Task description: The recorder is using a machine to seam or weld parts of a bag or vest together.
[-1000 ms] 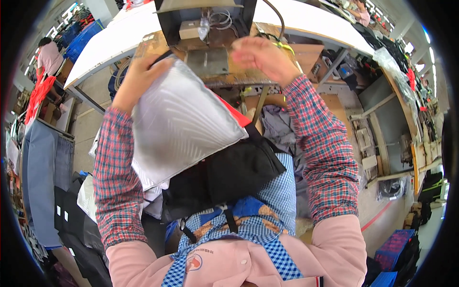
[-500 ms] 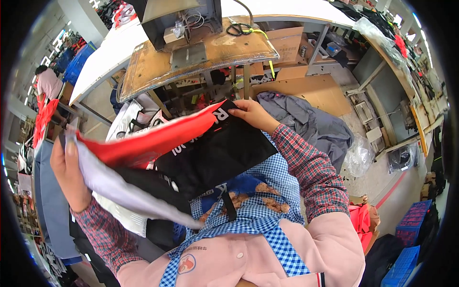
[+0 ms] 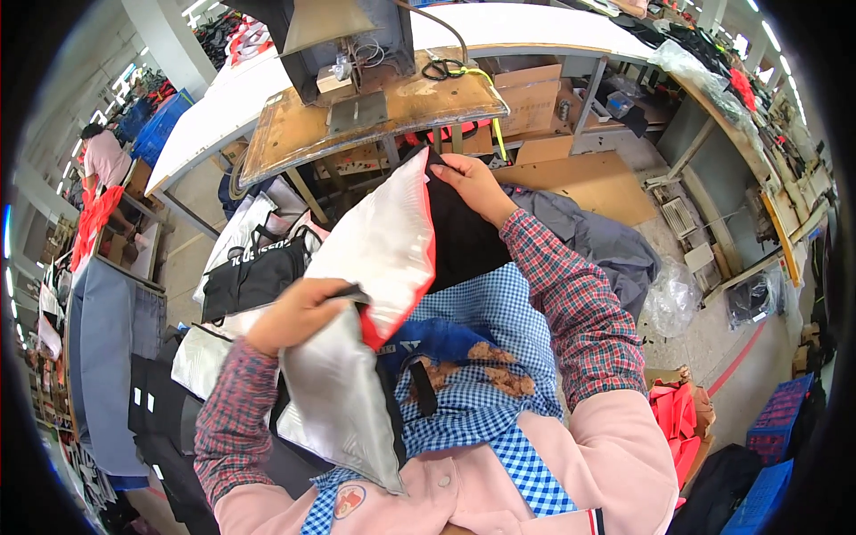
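**Both your hands grip a silver-lined bag, this side of the table**

Closest to you, your blue checked apron covers your lap, on the near side of the table. Above it you have the bag, in front of the table and lower than its top. One silver panel with a red edge slants up toward the table's front edge; a silver flap hangs down toward your chest, on the side away from the table.

Your left hand is the one farther from the table, its thumb and fingers clamped on a dark edge of the bag, above the flap. Your right hand, nearer the table's front edge, has its thumb and fingers clamped on the black panel's upper corner, beside the silver one.

To your left, in front of the table and lower, a black bag with white printing lies on a pile. To your right, in front of the table, grey cloth lies in folds, with clear plastic beyond its right end. A cardboard sheet lies on the floor right of the table.

On the table stand a machine and, right of it, black-handled scissors. Behind the table runs a white bench. Far left of the table is another person.
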The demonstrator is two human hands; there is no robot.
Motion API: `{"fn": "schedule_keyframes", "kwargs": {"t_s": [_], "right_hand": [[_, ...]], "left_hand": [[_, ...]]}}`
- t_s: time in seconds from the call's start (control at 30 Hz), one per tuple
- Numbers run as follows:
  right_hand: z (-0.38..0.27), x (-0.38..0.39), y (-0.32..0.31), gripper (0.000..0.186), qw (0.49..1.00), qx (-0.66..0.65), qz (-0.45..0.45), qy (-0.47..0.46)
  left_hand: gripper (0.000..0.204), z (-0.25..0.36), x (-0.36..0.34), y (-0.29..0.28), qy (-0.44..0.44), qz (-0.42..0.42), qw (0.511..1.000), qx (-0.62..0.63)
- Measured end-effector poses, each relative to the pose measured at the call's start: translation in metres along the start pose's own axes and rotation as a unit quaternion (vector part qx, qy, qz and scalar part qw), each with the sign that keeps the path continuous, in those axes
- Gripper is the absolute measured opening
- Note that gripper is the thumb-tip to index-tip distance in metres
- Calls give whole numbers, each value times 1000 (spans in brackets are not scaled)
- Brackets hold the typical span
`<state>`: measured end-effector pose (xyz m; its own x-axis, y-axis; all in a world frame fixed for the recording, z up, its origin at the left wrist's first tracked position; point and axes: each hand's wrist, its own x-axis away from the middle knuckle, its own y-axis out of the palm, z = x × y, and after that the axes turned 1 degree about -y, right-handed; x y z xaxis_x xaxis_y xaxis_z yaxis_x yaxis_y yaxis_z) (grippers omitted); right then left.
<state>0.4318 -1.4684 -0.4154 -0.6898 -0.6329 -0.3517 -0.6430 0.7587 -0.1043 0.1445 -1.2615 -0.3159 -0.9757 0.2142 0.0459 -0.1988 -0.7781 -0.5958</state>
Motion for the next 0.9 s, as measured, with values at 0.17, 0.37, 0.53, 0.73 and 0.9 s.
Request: {"fn": "schedule_keyframes", "kwargs": {"t_s": [0.17, 0.37, 0.53, 0.73, 0.9], "right_hand": [[-10, 21, -14, 22, 996, 81, -7, -23], [5, 38, -41, 23, 995, 94, 16, -9], [14, 47, -47, 24, 1000, 12, -1, 18], [25, 56, -60, 24, 998, 35, 42, 43], [19, 61, -70, 25, 981, -67, 83, 165]], "left_hand": [[24, -5, -31, 58, -71, -183, 965, 173], [28, -11, -48, 81, -48, -243, 957, 151], [30, -14, -53, 101, -22, -231, 956, 182], [33, 8, -65, 114, -33, -174, 966, 191], [31, 16, -66, 116, -48, -145, 973, 172]]}}
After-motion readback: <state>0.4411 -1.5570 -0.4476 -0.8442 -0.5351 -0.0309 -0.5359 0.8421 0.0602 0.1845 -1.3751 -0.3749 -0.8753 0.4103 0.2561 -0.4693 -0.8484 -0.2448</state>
